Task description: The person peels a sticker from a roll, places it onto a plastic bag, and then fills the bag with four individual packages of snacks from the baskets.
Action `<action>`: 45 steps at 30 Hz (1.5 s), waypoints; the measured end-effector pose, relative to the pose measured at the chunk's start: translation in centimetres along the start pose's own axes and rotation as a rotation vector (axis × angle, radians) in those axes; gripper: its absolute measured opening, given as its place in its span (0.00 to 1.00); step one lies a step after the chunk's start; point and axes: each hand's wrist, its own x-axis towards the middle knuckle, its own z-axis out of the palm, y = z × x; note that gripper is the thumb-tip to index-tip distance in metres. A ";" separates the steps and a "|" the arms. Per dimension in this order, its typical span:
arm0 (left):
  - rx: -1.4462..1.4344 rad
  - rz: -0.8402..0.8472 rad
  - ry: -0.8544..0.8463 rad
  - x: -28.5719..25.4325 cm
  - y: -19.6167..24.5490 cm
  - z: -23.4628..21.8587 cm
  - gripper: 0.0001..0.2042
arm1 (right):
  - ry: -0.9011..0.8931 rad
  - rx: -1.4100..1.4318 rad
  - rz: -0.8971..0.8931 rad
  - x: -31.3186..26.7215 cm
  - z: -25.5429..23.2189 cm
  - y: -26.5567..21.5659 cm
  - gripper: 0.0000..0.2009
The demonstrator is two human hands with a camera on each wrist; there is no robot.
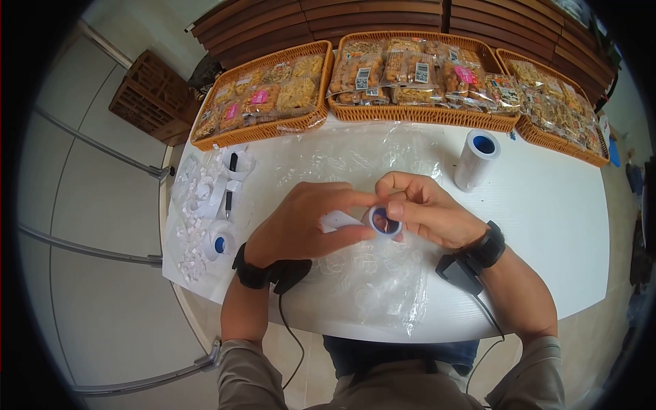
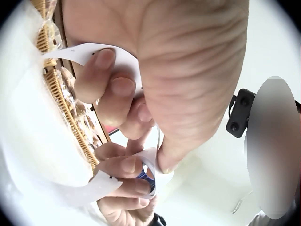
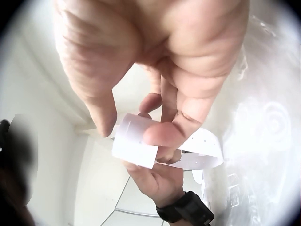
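Observation:
Over the middle of the table, both hands are at a small roll of white label paper with a blue core. My left hand holds the roll from its left side, the thumb against its outside in the left wrist view. A loose paper strip curves under the curled fingers of that hand. Another free strip end sticks out near the roll. My right hand grips the roll at its right edge, with fingertips at the opening of the blue core.
A crinkled clear plastic sheet lies under the hands. At the left are torn paper scraps, two black pens and another blue-cored roll. A taller white roll stands to the right. Wicker baskets of packaged snacks line the back.

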 end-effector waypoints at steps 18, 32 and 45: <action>0.180 0.016 0.138 -0.4 -0.5 -0.9 0.22 | 0.042 -0.059 0.156 -0.1 -0.5 -0.9 0.15; 0.148 0.049 0.157 -0.5 -0.5 -0.6 0.21 | -0.014 -0.126 0.208 -0.2 -0.5 -1.4 0.18; 0.232 0.108 0.263 -0.2 -1.2 0.1 0.23 | 0.179 -0.032 0.057 0.3 0.1 -0.5 0.16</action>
